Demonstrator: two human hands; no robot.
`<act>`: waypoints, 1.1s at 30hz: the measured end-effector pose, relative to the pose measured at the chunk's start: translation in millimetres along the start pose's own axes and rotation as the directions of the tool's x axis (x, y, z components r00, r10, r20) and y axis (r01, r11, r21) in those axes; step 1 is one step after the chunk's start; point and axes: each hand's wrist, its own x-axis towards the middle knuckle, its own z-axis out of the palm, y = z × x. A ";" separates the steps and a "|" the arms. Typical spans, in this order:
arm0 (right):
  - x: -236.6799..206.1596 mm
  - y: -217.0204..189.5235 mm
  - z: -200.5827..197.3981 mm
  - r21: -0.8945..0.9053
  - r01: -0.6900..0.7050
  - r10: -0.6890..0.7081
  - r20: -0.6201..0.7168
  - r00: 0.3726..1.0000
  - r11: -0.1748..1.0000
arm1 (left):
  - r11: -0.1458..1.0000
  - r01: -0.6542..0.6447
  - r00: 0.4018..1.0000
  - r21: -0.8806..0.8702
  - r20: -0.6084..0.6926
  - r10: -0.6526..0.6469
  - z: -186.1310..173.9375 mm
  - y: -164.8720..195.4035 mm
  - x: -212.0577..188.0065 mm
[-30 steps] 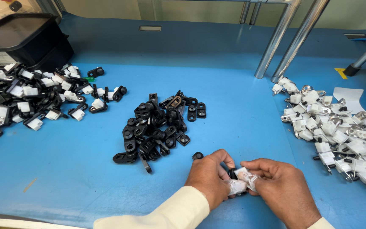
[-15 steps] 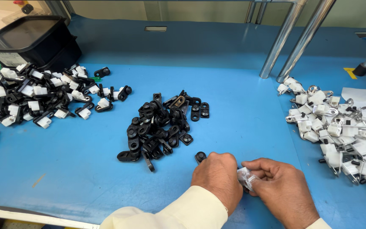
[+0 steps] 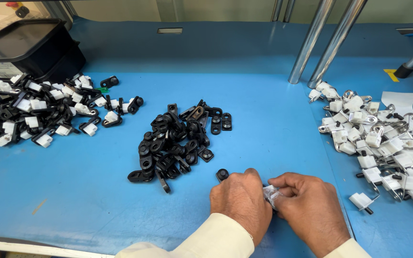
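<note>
On the blue table [image 3: 273,119], the left hand [image 3: 241,203] and right hand [image 3: 308,210] are both pinching a small white part [image 3: 269,193], which looks liable to slip under uneven pressure.

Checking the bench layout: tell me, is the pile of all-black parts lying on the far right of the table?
No, the black pile lies in the middle of the blue table; white-and-metal parts fill the right.

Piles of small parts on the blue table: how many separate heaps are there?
3. A black-and-white heap at far left, an all-black heap in the middle, and a white-and-metal heap at right. Edges may hide more.
</note>
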 end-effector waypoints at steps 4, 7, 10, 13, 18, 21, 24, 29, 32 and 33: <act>8.5 0.9 -3.9 0.077 -0.019 0.015 0.050 0.999 0.997 | 1.000 -0.020 0.999 0.003 -0.026 0.020 1.0 -1.6 0.3; 13.8 4.6 -5.7 0.131 -0.056 0.045 0.090 0.995 0.990 | 0.998 -0.022 1.000 -0.054 -0.013 0.021 -2.2 -3.8 1.3; 15.7 10.5 -4.2 0.149 -0.054 0.040 0.097 0.994 0.987 | 0.993 -0.037 0.992 -0.114 0.118 0.051 -10.8 -10.7 7.9; 18.0 15.2 -2.7 0.201 -0.058 0.036 0.112 0.993 0.978 | 0.954 0.060 0.940 -0.293 0.339 0.045 -19.8 -22.0 23.0; 20.6 17.9 -3.4 0.222 -0.112 0.083 0.135 0.987 0.968 | 0.885 0.055 0.918 -0.463 0.372 0.137 -17.7 -33.4 44.4; 21.0 16.6 -3.9 0.255 -0.153 0.116 0.155 0.981 0.955 | 0.885 0.041 0.918 -0.463 0.366 0.149 -16.5 -34.7 49.1; 20.2 15.4 -4.0 0.235 -0.150 0.118 0.146 0.982 0.960 | 0.902 0.013 0.922 -0.431 0.354 0.156 -18.1 -33.7 47.6; 17.7 14.4 -3.0 0.222 -0.097 0.068 0.134 0.989 0.970 | 0.965 -0.003 0.950 -0.262 0.301 0.085 -13.9 -27.8 34.9; 16.3 12.9 -2.8 0.212 -0.073 0.049 0.116 0.992 0.975 | 0.994 -0.087 0.988 -0.062 0.125 0.095 -5.0 -20.5 25.7; 15.7 12.2 -2.6 0.211 -0.066 0.043 0.112 0.993 0.975 | 0.992 -0.124 0.991 0.021 0.046 0.123 -2.1 -18.0 22.5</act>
